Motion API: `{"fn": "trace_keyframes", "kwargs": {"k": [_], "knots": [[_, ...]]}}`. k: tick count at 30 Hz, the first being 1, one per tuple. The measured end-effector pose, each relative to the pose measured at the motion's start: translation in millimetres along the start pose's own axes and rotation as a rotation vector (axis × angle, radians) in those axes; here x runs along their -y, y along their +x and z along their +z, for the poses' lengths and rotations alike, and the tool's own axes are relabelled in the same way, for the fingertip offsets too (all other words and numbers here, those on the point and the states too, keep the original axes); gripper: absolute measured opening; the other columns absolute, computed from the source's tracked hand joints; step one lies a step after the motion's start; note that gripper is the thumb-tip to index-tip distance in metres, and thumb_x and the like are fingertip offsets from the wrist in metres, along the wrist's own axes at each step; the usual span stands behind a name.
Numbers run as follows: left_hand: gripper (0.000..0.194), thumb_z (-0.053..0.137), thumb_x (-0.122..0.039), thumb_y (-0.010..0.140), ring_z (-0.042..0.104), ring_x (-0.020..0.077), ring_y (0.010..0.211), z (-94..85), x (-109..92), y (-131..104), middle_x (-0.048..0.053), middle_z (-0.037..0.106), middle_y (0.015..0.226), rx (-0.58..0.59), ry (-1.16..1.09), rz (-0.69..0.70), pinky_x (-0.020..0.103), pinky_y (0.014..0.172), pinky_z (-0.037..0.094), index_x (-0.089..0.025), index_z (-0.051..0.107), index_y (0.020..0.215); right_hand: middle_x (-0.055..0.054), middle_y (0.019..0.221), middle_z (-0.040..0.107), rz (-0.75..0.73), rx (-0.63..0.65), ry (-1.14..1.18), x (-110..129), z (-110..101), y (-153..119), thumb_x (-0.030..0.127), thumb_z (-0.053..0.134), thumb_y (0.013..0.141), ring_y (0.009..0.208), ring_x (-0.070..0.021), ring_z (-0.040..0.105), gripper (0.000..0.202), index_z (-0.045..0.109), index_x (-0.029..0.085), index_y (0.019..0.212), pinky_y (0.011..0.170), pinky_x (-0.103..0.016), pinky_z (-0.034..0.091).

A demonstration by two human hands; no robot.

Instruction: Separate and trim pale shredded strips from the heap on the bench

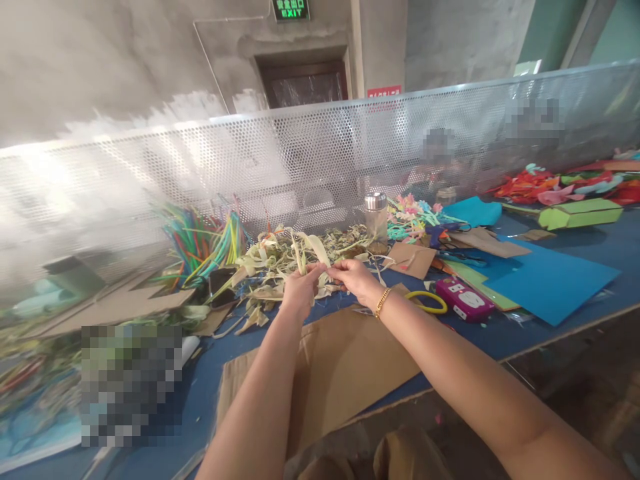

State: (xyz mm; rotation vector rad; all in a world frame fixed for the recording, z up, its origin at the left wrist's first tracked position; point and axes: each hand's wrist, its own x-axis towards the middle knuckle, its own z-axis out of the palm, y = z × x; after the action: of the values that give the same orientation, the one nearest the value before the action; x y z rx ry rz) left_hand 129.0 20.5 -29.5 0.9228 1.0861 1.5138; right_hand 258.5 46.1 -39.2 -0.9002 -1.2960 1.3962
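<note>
Head view — left hand (301,288), right hand (356,277) pinching pale husk (317,249) — cardboard (350,370) near table edge (555,339).

light: soft, uneven; glare: perforated screen (320,160), left; glow: exit sign (291,9); blur: left edge; pixelation: patches

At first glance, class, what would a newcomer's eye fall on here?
Mid-picture, the left hand and right hand meet, fingers together, at a pale leaf-like strip. To their right, a purple power socket and bright-blue sheet stand out on the table; to their left rises a bundle of multicoloured stems. Above, a green exit sign glows.
</note>
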Motion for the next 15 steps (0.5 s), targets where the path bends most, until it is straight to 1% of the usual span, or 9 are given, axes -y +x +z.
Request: {"fn": "trace_keyframes", "kwargs": {"k": [3, 5, 6, 8, 10, 13, 15], "knots": [[0.024, 0.068, -0.033, 0.077, 0.033, 0.0035, 0.04, -2.0, -5, 2, -0.007, 0.037, 0.052, 0.027, -0.173, -0.042, 0.015, 0.037, 0.024, -0.011, 0.065, 0.087, 0.004, 0.053, 0.053, -0.014, -0.007, 0.003, 1, 0, 0, 0.032, 0.075, 0.064, 0.048, -0.0049, 0.043, 0.023, 0.06, 0.014, 0.064, 0.043, -0.018, 0.031], [0.022, 0.055, -0.03, 0.088, 0.042, 0.0051, 0.045, -4.0, -8, 4, -0.003, 0.045, 0.057, 0.013, -0.276, -0.077, 0.015, 0.04, 0.033, -0.011, 0.065, 0.09, 0.004, 0.056, 0.055, 0.009, 0.032, 0.048, 2, 1, -1, 0.033, 0.076, 0.061, 0.051, -0.0056, 0.045, 0.025, 0.061, 0.014, 0.066, 0.046, -0.018, 0.034], [0.023, 0.049, -0.028, 0.091, 0.047, 0.0059, 0.048, -4.7, -9, 5, -0.002, 0.048, 0.059, 0.001, -0.311, -0.087, 0.015, 0.044, 0.037, -0.011, 0.065, 0.089, 0.004, 0.057, 0.056, 0.026, 0.058, 0.069, 3, 1, -2, 0.033, 0.077, 0.06, 0.051, -0.0057, 0.045, 0.026, 0.061, 0.014, 0.066, 0.047, -0.019, 0.034], [0.024, 0.043, -0.024, 0.094, 0.053, 0.0076, 0.053, -4.6, -10, 6, 0.001, 0.054, 0.064, -0.015, -0.359, -0.08, 0.017, 0.05, 0.043, -0.013, 0.064, 0.087, 0.005, 0.056, 0.055, 0.047, 0.095, 0.086, 5, 2, -4, 0.034, 0.078, 0.057, 0.051, -0.0056, 0.044, 0.028, 0.061, 0.014, 0.067, 0.049, -0.019, 0.034], [0.025, 0.041, -0.023, 0.095, 0.057, 0.0091, 0.057, -2.8, -7, 6, 0.002, 0.058, 0.068, -0.011, -0.378, -0.051, 0.019, 0.055, 0.047, -0.015, 0.063, 0.086, 0.005, 0.056, 0.055, 0.044, 0.105, 0.069, 5, 4, -6, 0.034, 0.078, 0.058, 0.051, -0.0057, 0.044, 0.028, 0.062, 0.014, 0.068, 0.049, -0.019, 0.034], [0.023, 0.041, -0.023, 0.095, 0.06, 0.0112, 0.06, 1.1, -2, 7, 0.003, 0.063, 0.074, 0.009, -0.373, 0.001, 0.023, 0.059, 0.049, -0.016, 0.061, 0.088, 0.003, 0.058, 0.058, 0.024, 0.096, 0.015, -1, 5, -4, 0.035, 0.076, 0.061, 0.053, -0.0069, 0.046, 0.026, 0.063, 0.014, 0.07, 0.051, -0.02, 0.034], [0.02, 0.043, -0.022, 0.094, 0.064, 0.0131, 0.066, 3.4, 1, 8, 0.005, 0.066, 0.079, 0.006, -0.379, 0.016, 0.026, 0.066, 0.052, -0.016, 0.061, 0.089, 0.002, 0.058, 0.059, 0.001, 0.073, -0.036, -7, 6, -1, 0.034, 0.074, 0.063, 0.053, -0.0074, 0.046, 0.024, 0.064, 0.013, 0.068, 0.052, -0.021, 0.034]]}}
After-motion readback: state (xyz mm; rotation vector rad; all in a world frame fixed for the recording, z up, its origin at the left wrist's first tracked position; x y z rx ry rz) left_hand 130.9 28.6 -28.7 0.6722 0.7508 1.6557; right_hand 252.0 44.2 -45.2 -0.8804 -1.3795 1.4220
